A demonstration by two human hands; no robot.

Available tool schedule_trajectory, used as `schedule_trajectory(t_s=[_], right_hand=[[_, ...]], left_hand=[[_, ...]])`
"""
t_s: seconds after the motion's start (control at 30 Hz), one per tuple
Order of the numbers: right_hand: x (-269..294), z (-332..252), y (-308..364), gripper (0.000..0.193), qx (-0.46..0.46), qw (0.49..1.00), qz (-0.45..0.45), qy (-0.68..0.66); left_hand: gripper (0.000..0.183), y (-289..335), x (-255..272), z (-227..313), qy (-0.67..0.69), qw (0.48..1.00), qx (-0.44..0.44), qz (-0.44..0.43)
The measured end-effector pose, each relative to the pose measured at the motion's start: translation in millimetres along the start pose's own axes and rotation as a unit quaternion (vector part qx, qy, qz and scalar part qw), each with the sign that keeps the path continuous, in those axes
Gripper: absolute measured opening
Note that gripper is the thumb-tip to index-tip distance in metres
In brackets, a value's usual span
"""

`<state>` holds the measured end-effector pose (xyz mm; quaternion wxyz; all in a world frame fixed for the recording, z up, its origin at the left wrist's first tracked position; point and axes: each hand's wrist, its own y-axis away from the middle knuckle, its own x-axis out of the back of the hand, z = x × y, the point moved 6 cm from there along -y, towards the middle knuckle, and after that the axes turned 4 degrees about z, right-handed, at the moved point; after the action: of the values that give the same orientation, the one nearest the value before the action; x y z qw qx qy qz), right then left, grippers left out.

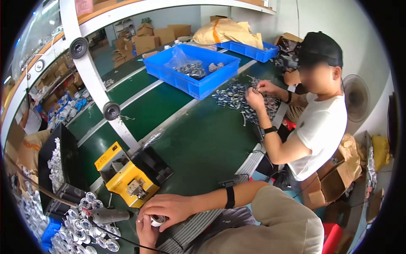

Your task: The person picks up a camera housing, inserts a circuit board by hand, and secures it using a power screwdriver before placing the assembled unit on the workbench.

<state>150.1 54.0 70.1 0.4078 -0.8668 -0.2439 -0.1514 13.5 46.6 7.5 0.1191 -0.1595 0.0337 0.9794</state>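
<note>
Close together at the bench's near edge, both my hands are closed around a small white round fitting (157,219). My right hand (172,209) covers it from above, fingers curled over its far side. My left hand (146,231) grips it from the left, and the fingers hide much of the part. Just left of my hands lies a grey cylindrical tool (111,216) with a cable running by. It rests against a heap of white round fittings (80,228) with ring-shaped ends. Beyond my fingers stands a yellow machine (131,182) with a metal fixture on its front.
A black bin (57,192) of small white pieces stands at left. On the green bench (182,146) sits a blue crate (196,86) with a plastic bag inside. At right, a co-worker (319,122) handles small parts beside a pile (237,98). A white post (95,84) rises across the bench.
</note>
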Motion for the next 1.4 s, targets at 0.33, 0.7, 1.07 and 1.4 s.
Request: schedule_trajectory(t_s=[0.33,0.7,1.07,1.4], right_hand=[[-19,70,23,0.025,-0.33,0.915,0.025,-0.232],[-10,55,26,0.014,-0.332,0.848,0.096,-0.402],[14,43,13,0.011,-0.208,0.97,0.061,-0.108],[-8,32,9,0.017,-0.116,0.99,0.076,0.016]], left_hand=[[0.031,13,-23,51,-0.411,0.89,-0.184,0.067],[0.047,5,29,-31,0.047,0.989,0.111,0.085],[0.061,-9,2,-15,0.116,0.971,0.2,0.066],[0.059,-9,12,-22,0.049,0.98,0.182,0.063]])
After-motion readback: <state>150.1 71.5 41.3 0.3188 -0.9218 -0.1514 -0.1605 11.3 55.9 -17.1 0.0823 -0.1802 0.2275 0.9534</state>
